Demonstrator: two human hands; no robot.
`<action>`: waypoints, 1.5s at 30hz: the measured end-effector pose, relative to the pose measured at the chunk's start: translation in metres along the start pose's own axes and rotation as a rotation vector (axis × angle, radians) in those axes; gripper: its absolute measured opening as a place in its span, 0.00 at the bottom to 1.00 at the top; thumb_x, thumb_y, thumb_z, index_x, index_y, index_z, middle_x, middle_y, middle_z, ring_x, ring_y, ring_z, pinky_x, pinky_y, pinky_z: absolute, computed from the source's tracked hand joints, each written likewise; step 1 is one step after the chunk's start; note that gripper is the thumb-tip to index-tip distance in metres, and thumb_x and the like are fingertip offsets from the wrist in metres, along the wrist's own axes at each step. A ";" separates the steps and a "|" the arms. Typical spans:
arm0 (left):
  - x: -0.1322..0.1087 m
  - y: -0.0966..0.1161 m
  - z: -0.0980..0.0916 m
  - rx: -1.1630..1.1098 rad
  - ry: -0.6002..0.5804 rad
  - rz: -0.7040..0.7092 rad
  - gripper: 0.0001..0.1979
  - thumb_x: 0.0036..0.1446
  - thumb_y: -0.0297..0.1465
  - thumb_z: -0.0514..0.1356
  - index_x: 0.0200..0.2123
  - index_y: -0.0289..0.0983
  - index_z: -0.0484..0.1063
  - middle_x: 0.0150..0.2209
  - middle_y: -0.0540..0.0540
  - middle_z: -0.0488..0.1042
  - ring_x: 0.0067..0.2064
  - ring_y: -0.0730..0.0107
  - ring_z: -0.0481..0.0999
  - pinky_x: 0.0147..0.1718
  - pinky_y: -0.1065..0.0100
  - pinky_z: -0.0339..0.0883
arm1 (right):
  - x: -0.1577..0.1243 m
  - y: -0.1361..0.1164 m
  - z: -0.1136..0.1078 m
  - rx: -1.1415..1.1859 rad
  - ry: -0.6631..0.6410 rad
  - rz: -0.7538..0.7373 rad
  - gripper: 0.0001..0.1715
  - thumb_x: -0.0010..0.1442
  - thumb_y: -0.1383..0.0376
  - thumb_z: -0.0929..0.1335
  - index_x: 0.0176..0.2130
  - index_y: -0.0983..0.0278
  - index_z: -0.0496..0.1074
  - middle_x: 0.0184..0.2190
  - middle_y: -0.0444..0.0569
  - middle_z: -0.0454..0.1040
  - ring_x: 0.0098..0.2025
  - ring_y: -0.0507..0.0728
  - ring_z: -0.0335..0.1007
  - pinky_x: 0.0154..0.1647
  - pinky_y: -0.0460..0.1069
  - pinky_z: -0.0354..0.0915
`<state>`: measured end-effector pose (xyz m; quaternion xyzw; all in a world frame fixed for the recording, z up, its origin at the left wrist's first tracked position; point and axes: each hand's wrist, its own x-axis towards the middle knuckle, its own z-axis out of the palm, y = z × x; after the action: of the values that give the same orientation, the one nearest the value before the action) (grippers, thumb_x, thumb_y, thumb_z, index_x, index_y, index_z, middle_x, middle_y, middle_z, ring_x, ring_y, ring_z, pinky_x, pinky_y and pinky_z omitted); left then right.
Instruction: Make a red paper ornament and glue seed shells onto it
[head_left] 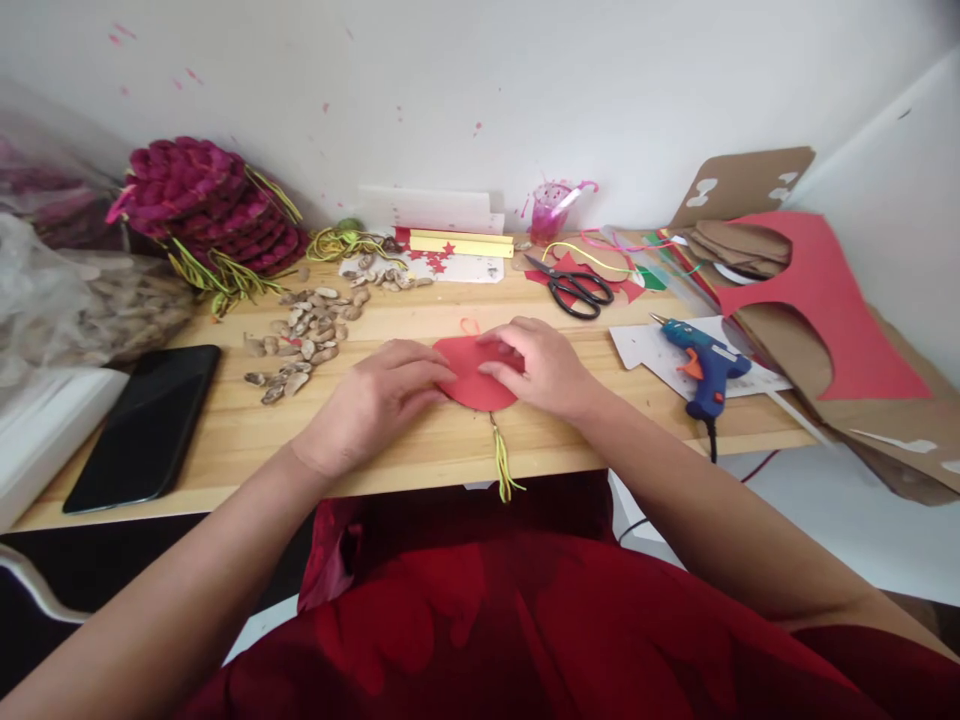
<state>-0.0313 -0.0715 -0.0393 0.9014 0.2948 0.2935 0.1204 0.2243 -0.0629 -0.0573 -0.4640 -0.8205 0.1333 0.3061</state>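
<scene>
A round red paper disc [472,378] lies on the wooden table between my hands. My left hand [379,402] holds its left edge, fingers close together and pressed against the rim. Over its right side, my right hand [541,368] has bent fingers and a thumb pressing on the paper. A small orange loop [470,326] sticks out at the disc's far edge. From its near edge a yellow-green yarn tassel [503,465] hangs towards the table's front edge. What lies under the disc is hidden.
Peanut shells [311,330] and a phone [142,428] lie left, below stacked magenta braided pieces [202,205]. Black scissors [577,290] and small red stars [431,260] are behind. At right are a blue glue gun [705,365] and cut red card [855,310].
</scene>
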 end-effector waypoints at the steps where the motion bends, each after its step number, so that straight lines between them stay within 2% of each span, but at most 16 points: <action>1: 0.002 -0.001 0.003 -0.023 -0.018 0.028 0.07 0.67 0.28 0.61 0.44 0.37 0.79 0.47 0.42 0.80 0.50 0.63 0.78 0.52 0.61 0.72 | 0.000 0.000 0.000 -0.002 0.002 -0.004 0.14 0.62 0.63 0.74 0.47 0.65 0.78 0.38 0.53 0.77 0.42 0.61 0.73 0.46 0.55 0.67; 7: 0.004 -0.006 0.018 -0.060 0.004 0.106 0.05 0.66 0.28 0.62 0.39 0.37 0.80 0.42 0.43 0.80 0.44 0.66 0.77 0.45 0.65 0.72 | 0.000 0.000 0.000 -0.012 0.009 -0.015 0.14 0.62 0.63 0.74 0.47 0.67 0.78 0.38 0.53 0.77 0.41 0.61 0.73 0.46 0.55 0.68; 13: 0.004 -0.010 0.017 -0.086 0.015 0.119 0.06 0.66 0.28 0.62 0.38 0.38 0.80 0.41 0.45 0.80 0.42 0.67 0.77 0.44 0.66 0.73 | -0.001 -0.002 0.000 -0.011 0.012 -0.006 0.14 0.62 0.64 0.74 0.47 0.66 0.78 0.39 0.53 0.77 0.41 0.60 0.73 0.47 0.55 0.68; 16: 0.002 -0.009 0.014 -0.073 0.001 0.135 0.07 0.67 0.26 0.60 0.40 0.38 0.80 0.42 0.44 0.81 0.44 0.67 0.78 0.45 0.66 0.74 | 0.000 -0.003 -0.001 -0.008 0.000 -0.002 0.13 0.62 0.64 0.74 0.47 0.65 0.78 0.38 0.52 0.77 0.41 0.60 0.73 0.46 0.55 0.68; 19: -0.005 -0.004 0.009 -0.015 -0.087 0.127 0.09 0.68 0.26 0.58 0.46 0.38 0.78 0.48 0.42 0.80 0.48 0.65 0.79 0.47 0.64 0.75 | 0.000 -0.003 -0.002 -0.013 -0.016 -0.004 0.14 0.63 0.65 0.74 0.48 0.66 0.78 0.38 0.53 0.77 0.40 0.60 0.73 0.47 0.55 0.68; 22: -0.012 0.006 0.004 0.065 -0.196 0.104 0.14 0.69 0.23 0.54 0.53 0.38 0.74 0.54 0.40 0.77 0.55 0.60 0.76 0.54 0.58 0.74 | 0.000 -0.003 -0.004 -0.007 -0.016 -0.008 0.14 0.63 0.64 0.74 0.49 0.65 0.78 0.39 0.53 0.77 0.40 0.60 0.73 0.46 0.55 0.67; 25: -0.012 0.016 -0.001 0.136 -0.280 0.060 0.16 0.68 0.20 0.53 0.55 0.37 0.71 0.54 0.40 0.76 0.66 0.53 0.68 0.65 0.48 0.64 | 0.000 -0.003 -0.004 -0.005 -0.017 -0.013 0.15 0.64 0.63 0.74 0.49 0.65 0.77 0.38 0.52 0.77 0.40 0.60 0.72 0.46 0.56 0.67; 28: -0.006 0.019 -0.001 0.166 -0.343 0.008 0.15 0.66 0.19 0.53 0.50 0.39 0.72 0.50 0.43 0.75 0.72 0.48 0.58 0.69 0.38 0.53 | 0.000 -0.003 -0.005 0.006 -0.037 -0.003 0.15 0.64 0.62 0.73 0.50 0.66 0.77 0.38 0.52 0.77 0.40 0.60 0.72 0.45 0.56 0.68; 30: -0.001 0.017 0.002 0.165 -0.365 -0.021 0.15 0.65 0.17 0.51 0.46 0.39 0.72 0.49 0.43 0.74 0.70 0.48 0.61 0.68 0.37 0.53 | 0.001 -0.004 -0.005 0.017 -0.047 0.015 0.15 0.64 0.62 0.73 0.50 0.65 0.77 0.38 0.52 0.77 0.41 0.60 0.72 0.45 0.56 0.68; 34: 0.003 0.006 0.009 0.147 -0.310 -0.022 0.14 0.65 0.19 0.52 0.43 0.41 0.72 0.47 0.44 0.74 0.57 0.56 0.74 0.65 0.42 0.59 | 0.001 -0.003 -0.005 0.002 -0.060 0.038 0.15 0.64 0.62 0.73 0.50 0.63 0.77 0.39 0.53 0.78 0.41 0.61 0.72 0.45 0.56 0.68; 36: 0.006 0.000 0.007 0.132 -0.283 -0.014 0.10 0.66 0.23 0.55 0.42 0.43 0.73 0.44 0.46 0.76 0.52 0.58 0.77 0.65 0.42 0.59 | 0.002 -0.003 -0.005 -0.003 -0.064 0.038 0.15 0.64 0.62 0.73 0.50 0.64 0.77 0.39 0.53 0.78 0.41 0.61 0.72 0.45 0.56 0.67; 38: 0.011 -0.008 -0.001 0.064 -0.311 -0.007 0.11 0.67 0.24 0.55 0.43 0.44 0.74 0.45 0.49 0.78 0.47 0.63 0.79 0.65 0.46 0.59 | 0.002 -0.003 -0.005 -0.004 -0.067 0.043 0.16 0.64 0.62 0.73 0.50 0.64 0.77 0.39 0.53 0.77 0.41 0.61 0.72 0.45 0.55 0.67; 39: 0.015 -0.013 -0.006 0.038 -0.309 -0.044 0.11 0.68 0.25 0.55 0.45 0.44 0.75 0.46 0.49 0.79 0.47 0.64 0.79 0.62 0.51 0.64 | 0.002 -0.003 -0.005 -0.004 -0.070 0.045 0.16 0.64 0.62 0.73 0.50 0.65 0.77 0.39 0.53 0.77 0.41 0.61 0.72 0.45 0.55 0.67; 41: 0.021 -0.023 -0.016 -0.031 -0.233 -0.109 0.08 0.67 0.28 0.57 0.45 0.43 0.76 0.44 0.49 0.80 0.43 0.65 0.80 0.48 0.62 0.73 | 0.002 -0.003 -0.005 -0.004 -0.072 0.046 0.16 0.64 0.61 0.73 0.50 0.64 0.77 0.38 0.52 0.77 0.40 0.61 0.72 0.45 0.55 0.67; 43: 0.026 -0.034 -0.021 -0.041 -0.175 -0.155 0.08 0.66 0.29 0.59 0.45 0.42 0.78 0.43 0.49 0.81 0.42 0.66 0.80 0.46 0.64 0.73 | 0.002 -0.003 -0.006 -0.002 -0.068 0.036 0.16 0.64 0.61 0.73 0.50 0.65 0.78 0.37 0.52 0.77 0.39 0.60 0.72 0.45 0.55 0.66; 45: 0.028 -0.042 -0.021 -0.021 -0.178 -0.104 0.08 0.66 0.29 0.60 0.46 0.41 0.79 0.43 0.48 0.81 0.44 0.65 0.79 0.48 0.65 0.72 | 0.002 -0.003 -0.006 0.006 -0.061 0.025 0.16 0.64 0.61 0.73 0.49 0.66 0.78 0.36 0.51 0.77 0.39 0.60 0.72 0.44 0.55 0.66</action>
<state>-0.0452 -0.0205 -0.0262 0.9060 0.3262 0.2088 0.1705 0.2252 -0.0628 -0.0503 -0.4692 -0.8232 0.1535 0.2805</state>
